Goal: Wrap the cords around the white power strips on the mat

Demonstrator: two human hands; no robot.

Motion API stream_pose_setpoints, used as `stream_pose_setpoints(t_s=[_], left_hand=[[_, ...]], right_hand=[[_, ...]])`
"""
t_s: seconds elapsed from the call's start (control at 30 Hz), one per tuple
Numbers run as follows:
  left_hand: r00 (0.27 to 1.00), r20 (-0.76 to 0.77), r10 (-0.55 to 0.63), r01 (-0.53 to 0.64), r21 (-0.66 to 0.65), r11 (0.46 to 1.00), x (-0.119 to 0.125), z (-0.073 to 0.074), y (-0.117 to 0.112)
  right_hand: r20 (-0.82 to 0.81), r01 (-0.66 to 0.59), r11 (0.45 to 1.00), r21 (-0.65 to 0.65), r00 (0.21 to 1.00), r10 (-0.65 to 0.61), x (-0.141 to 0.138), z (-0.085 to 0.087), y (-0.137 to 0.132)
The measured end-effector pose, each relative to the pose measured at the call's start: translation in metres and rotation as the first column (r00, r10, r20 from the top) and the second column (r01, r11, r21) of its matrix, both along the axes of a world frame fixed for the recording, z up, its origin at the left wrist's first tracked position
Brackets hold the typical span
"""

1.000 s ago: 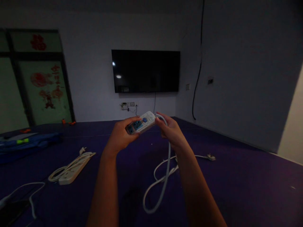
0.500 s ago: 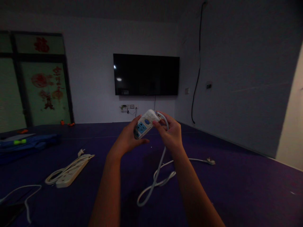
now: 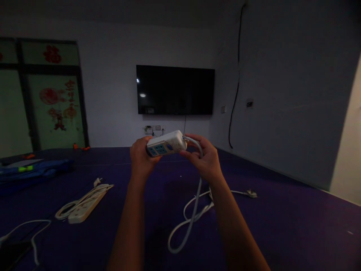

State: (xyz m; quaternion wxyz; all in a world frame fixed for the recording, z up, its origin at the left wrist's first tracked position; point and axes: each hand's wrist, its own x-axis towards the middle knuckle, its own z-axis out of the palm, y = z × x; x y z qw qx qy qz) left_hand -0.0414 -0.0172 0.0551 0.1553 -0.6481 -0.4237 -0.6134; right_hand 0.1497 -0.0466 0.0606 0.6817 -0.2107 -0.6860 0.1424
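A white power strip (image 3: 167, 143) with blue sockets is held up in front of me, lying level, its sockets facing me. My left hand (image 3: 141, 160) grips its left end, fingers wrapped behind it. My right hand (image 3: 205, 158) is closed on the strip's right end, where the white cable (image 3: 192, 214) leaves it. The cable hangs down, loops on the purple floor and ends in a plug (image 3: 251, 194) at the right.
A second white power strip with coiled cord (image 3: 82, 205) lies on the floor at left. Another white cord (image 3: 26, 229) sits at the bottom left. A blue bag (image 3: 34, 171) lies by the glass door. A dark TV (image 3: 175, 90) hangs on the far wall.
The power strip has been turned from a tilted pose to level, and my left hand has shifted up round its left end. The hanging cable loop has swung slightly.
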Motion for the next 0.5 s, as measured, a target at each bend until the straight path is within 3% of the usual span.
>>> stream_pose_setpoints(t_s=[0.1, 0.17, 0.33, 0.5], left_hand=[[0.997, 0.04, -0.058, 0.057, 0.024, 0.998, -0.009, 0.001, -0.002], [0.987, 0.041, -0.159, 0.161, -0.067, 0.985, -0.014, 0.002, -0.008], [0.89, 0.078, -0.45, 0.449, -0.331, 0.83, -0.013, 0.008, -0.029], [0.83, 0.101, -0.548, 0.545, -0.356, 0.759, 0.009, 0.011, -0.033]], right_hand=[[-0.033, -0.005, 1.0, 0.0, 0.999, 0.005, 0.006, 0.003, 0.002], [-0.074, 0.03, 0.999, -0.011, 0.997, -0.031, 0.012, 0.004, 0.005], [-0.138, 0.118, 0.991, -0.055, 0.983, -0.125, 0.023, -0.001, 0.017], [-0.216, -0.066, 0.974, -0.216, 0.976, 0.018, 0.007, -0.013, 0.034]])
